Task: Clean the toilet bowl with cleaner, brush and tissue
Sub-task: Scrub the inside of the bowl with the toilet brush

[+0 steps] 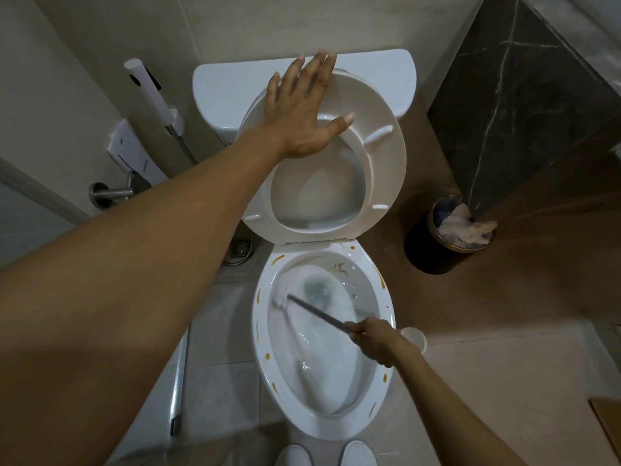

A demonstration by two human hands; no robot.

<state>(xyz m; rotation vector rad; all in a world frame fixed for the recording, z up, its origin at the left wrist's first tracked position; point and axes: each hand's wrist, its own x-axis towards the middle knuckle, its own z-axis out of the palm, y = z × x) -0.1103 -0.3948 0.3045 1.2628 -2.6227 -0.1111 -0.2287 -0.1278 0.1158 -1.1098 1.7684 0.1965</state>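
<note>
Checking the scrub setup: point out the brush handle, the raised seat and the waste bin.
brush handle point(317, 312): head view, mid-shaft over the bowl.
raised seat point(386, 142): head view, right side of the ring.
waste bin point(423, 250): head view, dark outer wall.

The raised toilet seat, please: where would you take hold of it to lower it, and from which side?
Grip the seat's free top edge, where the left hand now presses flat. It hinges at the bottom, so come from the front and above.
</note>
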